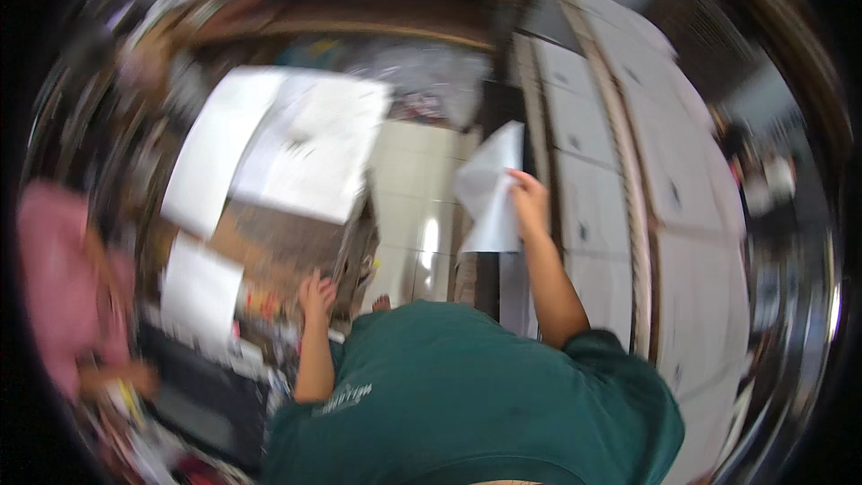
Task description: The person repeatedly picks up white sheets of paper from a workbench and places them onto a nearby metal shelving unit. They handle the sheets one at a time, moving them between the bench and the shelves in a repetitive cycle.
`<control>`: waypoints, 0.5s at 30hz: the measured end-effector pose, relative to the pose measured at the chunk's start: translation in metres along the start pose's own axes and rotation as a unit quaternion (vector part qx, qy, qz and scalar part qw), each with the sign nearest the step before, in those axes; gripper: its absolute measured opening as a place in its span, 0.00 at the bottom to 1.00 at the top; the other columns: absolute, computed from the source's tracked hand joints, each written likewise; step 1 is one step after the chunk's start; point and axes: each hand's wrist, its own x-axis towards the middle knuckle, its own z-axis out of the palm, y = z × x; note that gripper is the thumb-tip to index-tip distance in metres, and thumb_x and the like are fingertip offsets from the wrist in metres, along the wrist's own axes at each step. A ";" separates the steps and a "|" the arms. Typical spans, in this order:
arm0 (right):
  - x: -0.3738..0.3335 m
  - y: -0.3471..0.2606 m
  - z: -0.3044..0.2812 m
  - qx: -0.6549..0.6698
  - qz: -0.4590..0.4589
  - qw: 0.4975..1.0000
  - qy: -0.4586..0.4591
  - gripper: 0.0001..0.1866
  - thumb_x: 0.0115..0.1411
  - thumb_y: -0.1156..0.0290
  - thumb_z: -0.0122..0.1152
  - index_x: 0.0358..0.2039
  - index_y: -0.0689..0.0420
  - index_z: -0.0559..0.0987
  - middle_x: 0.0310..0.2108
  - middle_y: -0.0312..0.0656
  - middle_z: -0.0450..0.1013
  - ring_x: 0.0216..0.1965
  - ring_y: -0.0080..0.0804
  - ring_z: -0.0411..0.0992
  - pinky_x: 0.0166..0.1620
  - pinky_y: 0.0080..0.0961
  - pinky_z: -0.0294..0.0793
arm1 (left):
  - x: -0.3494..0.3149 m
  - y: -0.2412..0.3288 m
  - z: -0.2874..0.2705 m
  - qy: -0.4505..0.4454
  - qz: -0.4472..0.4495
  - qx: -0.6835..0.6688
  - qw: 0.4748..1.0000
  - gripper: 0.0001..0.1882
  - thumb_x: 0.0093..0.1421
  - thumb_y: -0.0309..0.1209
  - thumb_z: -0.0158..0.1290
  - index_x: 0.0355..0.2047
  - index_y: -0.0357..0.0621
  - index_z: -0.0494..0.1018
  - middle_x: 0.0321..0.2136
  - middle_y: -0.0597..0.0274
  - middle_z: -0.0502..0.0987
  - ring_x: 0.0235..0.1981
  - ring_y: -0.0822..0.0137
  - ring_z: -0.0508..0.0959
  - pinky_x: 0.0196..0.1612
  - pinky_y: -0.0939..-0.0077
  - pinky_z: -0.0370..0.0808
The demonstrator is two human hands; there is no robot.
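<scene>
In the head view, blurred by motion, your right hand was raised and closed on a white sheet of paper, pinching its right edge above the tiled floor. Your left hand rested with fingers spread at the worktop edge, holding nothing. A firmer grip lower on the sheet would have kept it from folding.

White paper sheet, creased and curling, pinched at its right edge by right hand, hanging leftward.
</scene>
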 end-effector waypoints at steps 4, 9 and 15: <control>0.005 0.026 -0.005 0.006 -0.042 0.998 0.050 0.19 0.44 0.81 0.46 0.37 0.59 0.78 0.30 0.39 0.74 0.29 0.24 0.69 0.34 0.20 0.68 | 0.024 -0.004 0.012 -0.025 0.074 0.084 0.993 0.17 0.56 0.42 0.52 0.38 0.44 0.67 0.31 0.64 0.73 0.30 0.71 0.74 0.30 0.78 0.70; -0.008 0.019 -0.031 0.011 0.027 0.994 0.108 0.15 0.43 0.76 0.50 0.33 0.55 0.79 0.30 0.47 0.75 0.30 0.34 0.72 0.36 0.26 0.69 | 0.054 0.004 0.019 -0.040 0.045 0.184 0.981 0.17 0.57 0.44 0.51 0.38 0.46 0.65 0.29 0.61 0.74 0.24 0.69 0.75 0.22 0.81 0.70; -0.029 0.034 -0.050 0.045 0.012 0.986 0.157 0.18 0.44 0.79 0.48 0.36 0.56 0.79 0.26 0.41 0.73 0.26 0.26 0.68 0.31 0.22 0.67 | 0.064 0.008 0.012 -0.050 -0.019 0.142 0.988 0.20 0.56 0.44 0.52 0.42 0.46 0.63 0.28 0.57 0.75 0.21 0.66 0.76 0.19 0.80 0.71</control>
